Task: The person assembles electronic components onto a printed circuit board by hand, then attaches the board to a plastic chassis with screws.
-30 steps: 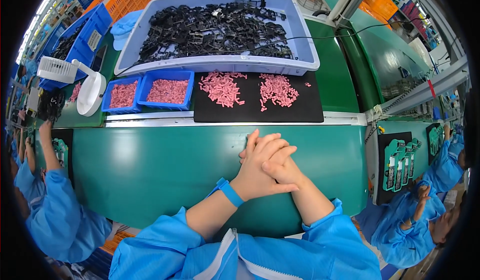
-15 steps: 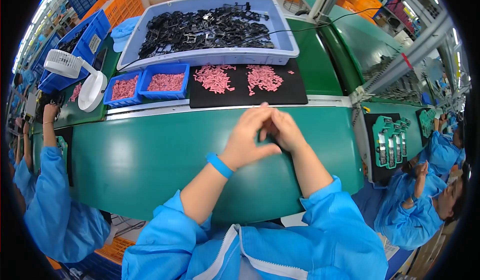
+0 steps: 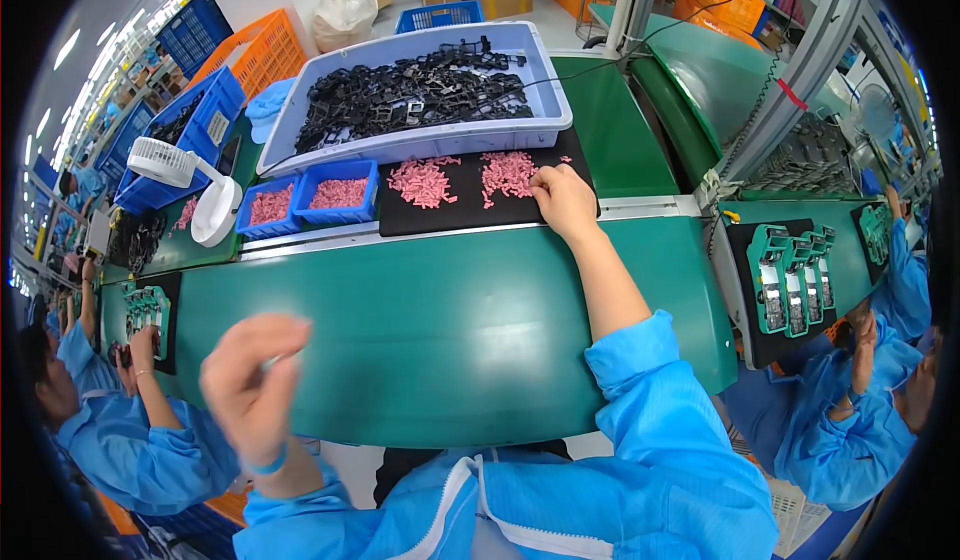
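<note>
My right hand (image 3: 565, 200) reaches over the black mat (image 3: 450, 218), its fingers drawn together at the right edge of a pile of small pink pieces (image 3: 508, 174). What lies between those fingertips is hidden. A second pink pile (image 3: 422, 182) is spread on the mat to the left. Raised over the near left of the green work surface, my left hand (image 3: 255, 380) is smeared by motion; its fingers look bent, and I cannot make out anything in them. A blue band circles that wrist.
Behind the mat stands a large pale tub (image 3: 420, 140) of black plastic parts (image 3: 415, 95). Two blue bins (image 3: 337, 210) of pink pieces and a white fan (image 3: 215, 210) are left of it. Co-workers sit on both sides; green fixtures (image 3: 795, 280) lie at right.
My hands, together over the middle of the surface before, have parted. The right went forward to the right-hand pink pile; the left swung back toward the near left. The view has shifted somewhat.
</note>
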